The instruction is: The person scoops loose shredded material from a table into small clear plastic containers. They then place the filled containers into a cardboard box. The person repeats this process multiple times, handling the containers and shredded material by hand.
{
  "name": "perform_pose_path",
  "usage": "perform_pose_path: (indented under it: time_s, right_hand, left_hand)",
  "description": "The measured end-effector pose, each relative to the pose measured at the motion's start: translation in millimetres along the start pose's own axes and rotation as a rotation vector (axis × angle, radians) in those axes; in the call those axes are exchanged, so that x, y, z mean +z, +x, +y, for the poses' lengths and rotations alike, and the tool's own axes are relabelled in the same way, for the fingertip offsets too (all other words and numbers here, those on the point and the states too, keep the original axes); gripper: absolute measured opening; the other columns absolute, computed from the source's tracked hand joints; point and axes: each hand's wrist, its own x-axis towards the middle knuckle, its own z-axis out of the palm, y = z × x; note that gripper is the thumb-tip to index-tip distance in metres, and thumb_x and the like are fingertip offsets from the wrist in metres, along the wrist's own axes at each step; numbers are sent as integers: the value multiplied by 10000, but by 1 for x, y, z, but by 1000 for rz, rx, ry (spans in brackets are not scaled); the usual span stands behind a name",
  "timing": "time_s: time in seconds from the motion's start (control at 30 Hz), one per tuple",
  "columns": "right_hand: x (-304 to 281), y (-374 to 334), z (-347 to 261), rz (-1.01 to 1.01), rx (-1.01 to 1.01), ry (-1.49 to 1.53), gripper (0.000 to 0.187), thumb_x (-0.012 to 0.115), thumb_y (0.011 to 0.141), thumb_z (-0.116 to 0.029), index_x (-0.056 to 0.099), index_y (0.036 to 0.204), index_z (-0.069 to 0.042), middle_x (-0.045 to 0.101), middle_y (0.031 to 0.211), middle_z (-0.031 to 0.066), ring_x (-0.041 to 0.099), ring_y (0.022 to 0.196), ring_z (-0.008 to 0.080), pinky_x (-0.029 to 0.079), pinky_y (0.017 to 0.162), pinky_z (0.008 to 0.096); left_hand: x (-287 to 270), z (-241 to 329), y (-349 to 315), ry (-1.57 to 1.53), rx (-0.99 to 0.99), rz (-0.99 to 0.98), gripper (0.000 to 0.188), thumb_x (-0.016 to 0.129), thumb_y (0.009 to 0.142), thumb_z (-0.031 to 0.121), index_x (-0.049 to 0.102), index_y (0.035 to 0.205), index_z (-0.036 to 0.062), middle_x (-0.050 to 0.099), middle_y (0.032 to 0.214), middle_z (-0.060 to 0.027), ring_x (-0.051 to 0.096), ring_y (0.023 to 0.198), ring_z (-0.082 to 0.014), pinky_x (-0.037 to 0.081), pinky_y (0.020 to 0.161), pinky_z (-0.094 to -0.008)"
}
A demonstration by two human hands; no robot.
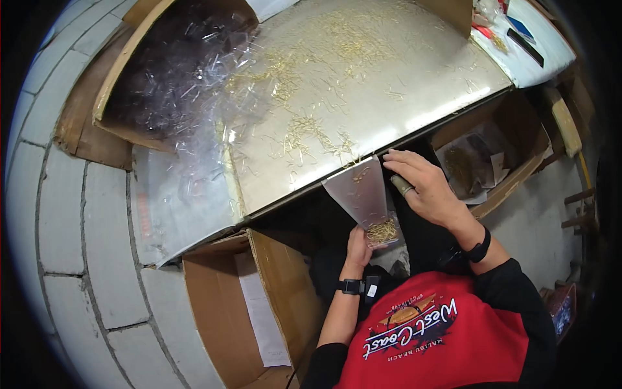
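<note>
My left hand (360, 247) grips the lower end of a translucent plastic box (358, 191), with its fingers partly hidden behind it. The box is tilted, its upper edge against the table's front edge. Thin gold-coloured wire pins (382, 231) are heaped in its lower end, and a few cling higher up. Just right of the box, my right hand (424, 185) is held with its fingers stretched out and nothing in it. A dull greenish cover (402, 186) sits on one of its digits. More loose gold pins (311, 135) lie scattered over the tabletop beyond.
The pale table (414, 97) spans the far side. A cardboard box (107, 107) of clear plastic pieces (188, 78) lies at its left, spilling onto it. Open cartons stand below left (217, 311) and right (512, 185). A white-covered surface (551, 48) holds small items.
</note>
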Motion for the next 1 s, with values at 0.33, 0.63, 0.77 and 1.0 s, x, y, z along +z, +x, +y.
perform_pose_path:
  time_s: [0.33, 0.63, 0.77, 1.0]
  right_hand:
    - [52, 42, 13, -149, -253, -158, 404, 575, 826, -114, 517, 1203, 19, 491, 1302, 177, 441, 1241, 323, 377, 1022, 398]
    - [51, -12, -36, -147, -116, -240, 498, 614, 747, -92, 495, 1195, 90, 453, 1316, 242, 395, 1271, 373, 330, 1057, 441]
    - [14, -35, -33, -233, -114, -109, 465, 605, 662, -2, 561, 1123, 43, 547, 1205, 199, 498, 1164, 348, 394, 1003, 431]
    - [27, -64, 6, -420, 108, 245, 353, 522, 730, 91, 588, 1071, 28, 614, 1049, 187, 591, 995, 352, 474, 858, 381]
  left_hand:
    - [-5, -15, 3, 40, 69, 82, 434, 464, 949, 395, 522, 1136, 8, 636, 1003, -118, 674, 797, -237, 587, 550, -386]
    - [2, -13, 2, -31, 75, 123, 364, 416, 963, 300, 502, 1168, 11, 634, 1020, -118, 675, 806, -229, 589, 549, -369]
    - [6, -8, -2, -30, 56, 78, 363, 406, 965, 287, 497, 1178, 8, 633, 1021, -112, 674, 811, -218, 594, 552, -358]
    - [-8, -20, -9, 32, 50, 27, 417, 364, 985, 339, 510, 1165, -7, 635, 1007, -116, 666, 840, -215, 597, 586, -360]
